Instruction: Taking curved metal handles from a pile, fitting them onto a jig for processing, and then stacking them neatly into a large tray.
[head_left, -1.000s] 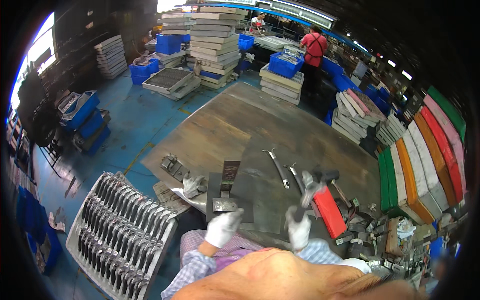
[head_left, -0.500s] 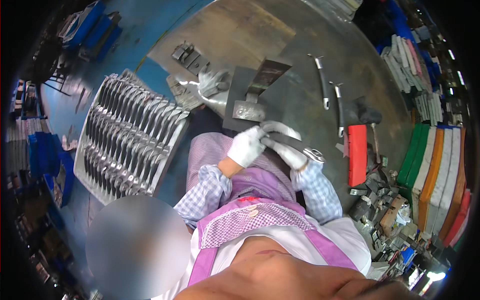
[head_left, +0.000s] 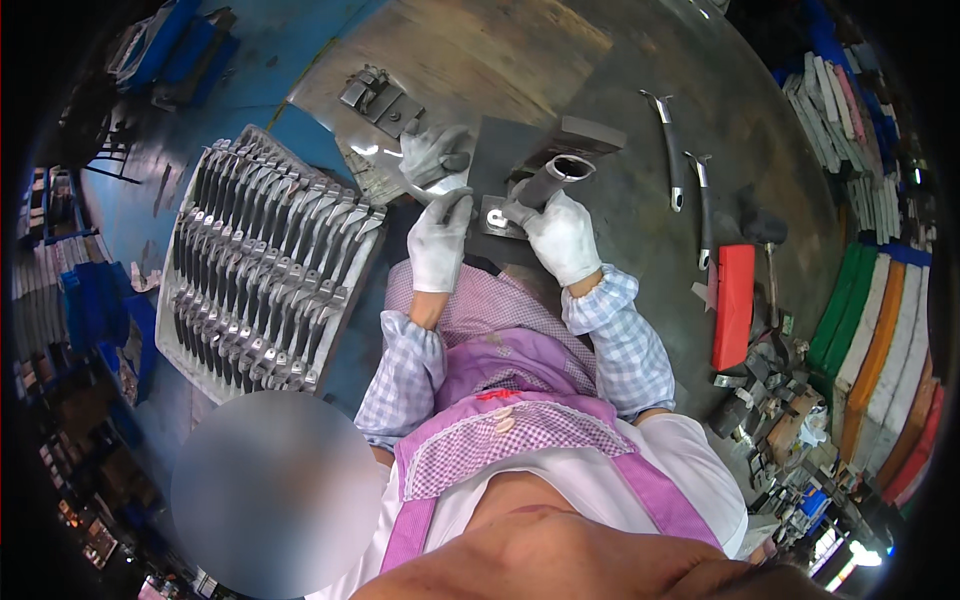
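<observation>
My right hand [head_left: 562,238], in a white glove, is closed around the lower end of a dark grey hollow metal handle [head_left: 555,178], which slants up over a dark square plate [head_left: 503,148] on the metal table [head_left: 480,60]. My left hand [head_left: 440,238], also gloved, pinches a shiny flat metal strip [head_left: 428,192] right beside it. A small bright plate with a hole [head_left: 495,216] lies between the two hands. A spare grey glove [head_left: 432,152] rests just beyond my left hand.
A grey rack [head_left: 262,262] full of metal handle parts sits at my left over the blue floor. Two loose metal handles [head_left: 672,150] and a red block [head_left: 734,298] lie at the right. Metal clamps [head_left: 380,95] sit farther back. Stacked coloured trays [head_left: 880,330] line the right.
The view has tipped further down. Both hands have moved from my lap out onto the table, and my right hand now grips the grey handle.
</observation>
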